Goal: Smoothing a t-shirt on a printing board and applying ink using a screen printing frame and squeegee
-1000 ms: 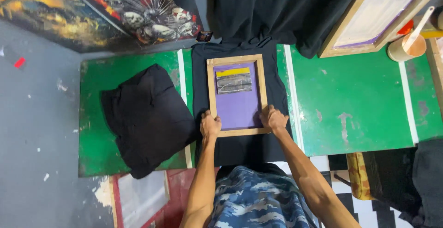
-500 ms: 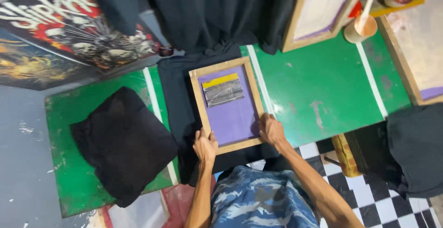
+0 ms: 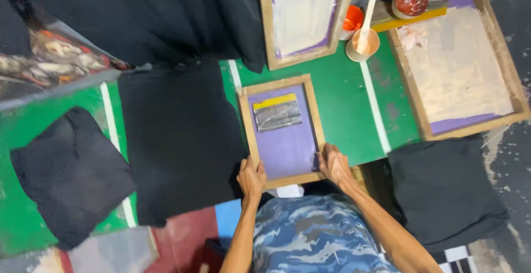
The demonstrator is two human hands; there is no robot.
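A small wooden screen-printing frame point(image 3: 280, 130) with purple mesh and a yellow-and-silver taped patch lies on the green table point(image 3: 345, 113). My left hand point(image 3: 251, 177) grips its near left corner. My right hand point(image 3: 332, 163) holds its near right edge. The frame sits just right of a flat black garment point(image 3: 180, 135) spread on the table.
A folded black cloth point(image 3: 66, 176) lies at far left, another black pile point(image 3: 445, 193) at lower right. Two larger wooden screens point(image 3: 303, 16) point(image 3: 462, 63) rest at the back and right, with a cup holding a stirrer point(image 3: 364, 42), an orange-capped container point(image 3: 352, 20) and a red round lid point(image 3: 410, 0).
The frame has been shifted rightward off the black garment onto the bare green table, both hands staying on it. The view has swung right, showing more screens and the right pile.
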